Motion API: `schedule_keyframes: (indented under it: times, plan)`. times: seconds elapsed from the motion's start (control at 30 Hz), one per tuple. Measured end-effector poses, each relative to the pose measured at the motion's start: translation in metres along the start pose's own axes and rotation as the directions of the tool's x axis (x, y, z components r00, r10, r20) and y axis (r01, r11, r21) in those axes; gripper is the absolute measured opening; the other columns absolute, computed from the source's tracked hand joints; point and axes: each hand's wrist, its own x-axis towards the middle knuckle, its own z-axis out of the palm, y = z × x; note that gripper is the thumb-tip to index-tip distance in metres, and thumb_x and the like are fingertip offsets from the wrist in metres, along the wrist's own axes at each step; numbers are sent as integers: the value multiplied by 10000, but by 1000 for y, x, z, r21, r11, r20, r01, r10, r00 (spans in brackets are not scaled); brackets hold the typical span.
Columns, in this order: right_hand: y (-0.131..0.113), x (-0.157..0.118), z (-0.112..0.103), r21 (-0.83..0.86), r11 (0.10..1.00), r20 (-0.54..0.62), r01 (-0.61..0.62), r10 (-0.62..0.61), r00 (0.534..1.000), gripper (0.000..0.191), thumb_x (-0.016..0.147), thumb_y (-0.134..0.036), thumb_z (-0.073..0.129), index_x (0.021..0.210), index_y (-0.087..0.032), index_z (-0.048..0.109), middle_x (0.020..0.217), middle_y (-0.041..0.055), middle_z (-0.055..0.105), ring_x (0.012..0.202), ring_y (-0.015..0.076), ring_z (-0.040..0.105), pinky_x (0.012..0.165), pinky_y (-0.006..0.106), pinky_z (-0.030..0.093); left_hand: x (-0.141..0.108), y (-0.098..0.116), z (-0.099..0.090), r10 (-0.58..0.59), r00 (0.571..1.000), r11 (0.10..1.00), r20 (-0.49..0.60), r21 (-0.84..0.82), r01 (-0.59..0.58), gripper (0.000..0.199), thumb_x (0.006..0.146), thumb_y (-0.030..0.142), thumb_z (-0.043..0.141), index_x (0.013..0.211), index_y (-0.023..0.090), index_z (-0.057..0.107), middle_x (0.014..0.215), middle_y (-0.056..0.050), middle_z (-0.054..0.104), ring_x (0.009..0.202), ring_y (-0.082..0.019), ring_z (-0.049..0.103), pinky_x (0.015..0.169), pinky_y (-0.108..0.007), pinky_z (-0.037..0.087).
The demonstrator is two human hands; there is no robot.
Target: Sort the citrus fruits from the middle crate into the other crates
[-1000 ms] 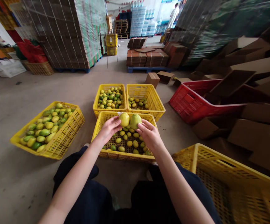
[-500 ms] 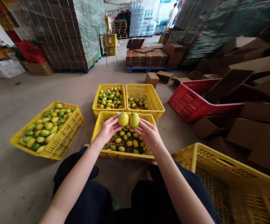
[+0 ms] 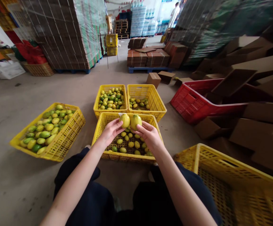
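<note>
My left hand (image 3: 112,131) is closed on a yellow lemon (image 3: 124,120), holding it by its lower left side. A greener lemon (image 3: 135,121) is gripped in my right hand (image 3: 150,133), thumb across its front. The two lemons are side by side, above the far part of a yellow plastic crate (image 3: 127,158). Loose yellow and green lemons (image 3: 131,144) lie spread over that crate's floor, partly hidden by my hands.
Behind stand a fuller lemon crate (image 3: 110,111) and a sparser one (image 3: 158,105). Another filled crate (image 3: 63,138) is at left. A large yellow crate (image 3: 240,166), a red crate (image 3: 185,103) and piled cardboard boxes (image 3: 256,138) flank the right. A distant person (image 3: 174,15) stands at the back.
Both lemons have turned slightly in my fingers, and my right thumb has come onto the front of its lemon. The crates are unchanged.
</note>
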Motion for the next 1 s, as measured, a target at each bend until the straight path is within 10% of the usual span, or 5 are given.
schedule_keyframes:
  times: [0.57, 1.0]
  plan:
    - [1, 5, -3, 91, 996, -9, 5, -4, 1000, 354, 573, -290, 820, 910, -237, 727, 861, -7, 725, 749, 152, 666, 706, 267, 556, -1, 3, 0, -58, 995, 992, -85, -118, 48, 184, 747, 85, 612, 911, 146, 668, 868, -50, 708, 776, -145, 670, 939, -360, 498]
    - [0, 2, 4, 154, 987, 24, -37, 34, 999, 219, 605, -265, 763, 805, -212, 691, 783, -10, 671, 632, 115, 592, 553, 222, 522, -2, 6, 3, -153, 988, 966, -32, -217, 143, 192, 802, 194, 505, 918, 106, 631, 742, -71, 647, 637, -143, 623, 542, -210, 498]
